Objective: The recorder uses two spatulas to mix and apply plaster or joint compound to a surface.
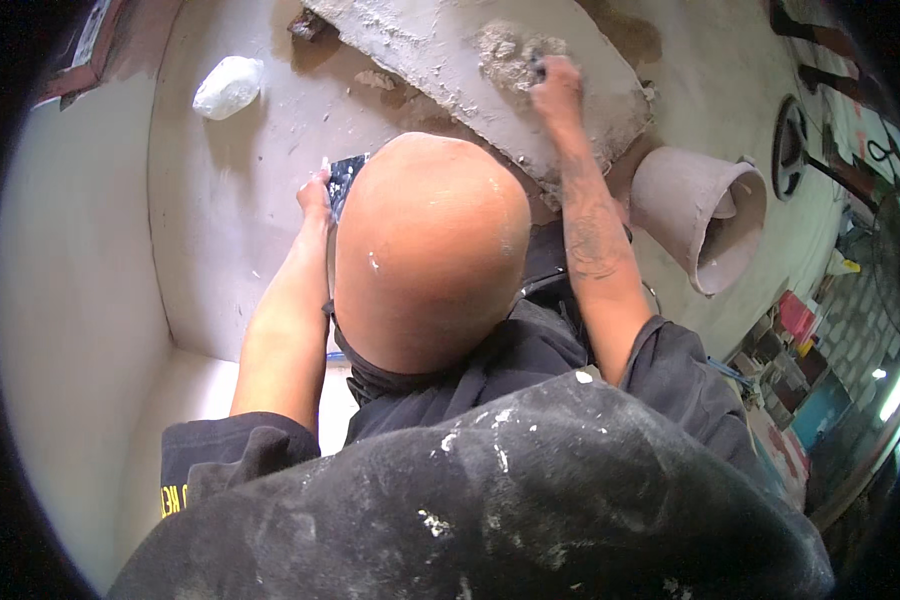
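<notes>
My left hand [313,195] grips a dark flat blade [346,185] flecked with white, beside my bare bent knee [430,250]. Up and to the right, my right hand [558,88] is closed on a small dark tool [538,68], mostly hidden by the fingers, in a lumpy heap of wet grey-beige paste [500,55]. The heap lies on a pale, paste-coated board [410,40], which has rough, crusted edges. My knee hides part of the area between my hands.
A crumpled white plastic bundle [227,88] lies upper left, by a pale wall [70,250]. A paste-coated bucket [690,220] lies on its side at right. Beyond it are a dark round object with a bar [788,150] and assorted clutter [800,360].
</notes>
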Tool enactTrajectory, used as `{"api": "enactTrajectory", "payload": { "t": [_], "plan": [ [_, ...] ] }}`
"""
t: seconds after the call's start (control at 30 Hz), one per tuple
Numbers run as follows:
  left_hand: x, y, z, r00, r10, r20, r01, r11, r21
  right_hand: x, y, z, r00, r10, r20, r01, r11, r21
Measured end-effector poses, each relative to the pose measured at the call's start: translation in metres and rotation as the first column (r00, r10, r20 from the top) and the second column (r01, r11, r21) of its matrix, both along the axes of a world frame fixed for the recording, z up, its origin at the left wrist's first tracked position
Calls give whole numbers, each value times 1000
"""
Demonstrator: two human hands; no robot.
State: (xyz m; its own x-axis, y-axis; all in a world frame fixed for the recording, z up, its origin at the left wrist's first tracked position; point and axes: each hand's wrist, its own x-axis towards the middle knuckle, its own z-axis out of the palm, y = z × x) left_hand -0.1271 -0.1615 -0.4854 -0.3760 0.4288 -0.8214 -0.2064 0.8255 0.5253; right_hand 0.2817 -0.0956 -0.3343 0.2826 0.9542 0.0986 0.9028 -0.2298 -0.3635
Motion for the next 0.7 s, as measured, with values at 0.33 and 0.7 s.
{"api": "enactTrajectory", "payload": {
  "t": [0.33,0.7],
  "plan": [
    [5,0,18,1000,1,18,-2,1000,31,81,1,34,994,-40,-100,38,999,-21],
    [-4,2,22,889,-410,-205,418,908,-4,50,37,-4,967,-255,-24,232,911,-341]
  ]
}}
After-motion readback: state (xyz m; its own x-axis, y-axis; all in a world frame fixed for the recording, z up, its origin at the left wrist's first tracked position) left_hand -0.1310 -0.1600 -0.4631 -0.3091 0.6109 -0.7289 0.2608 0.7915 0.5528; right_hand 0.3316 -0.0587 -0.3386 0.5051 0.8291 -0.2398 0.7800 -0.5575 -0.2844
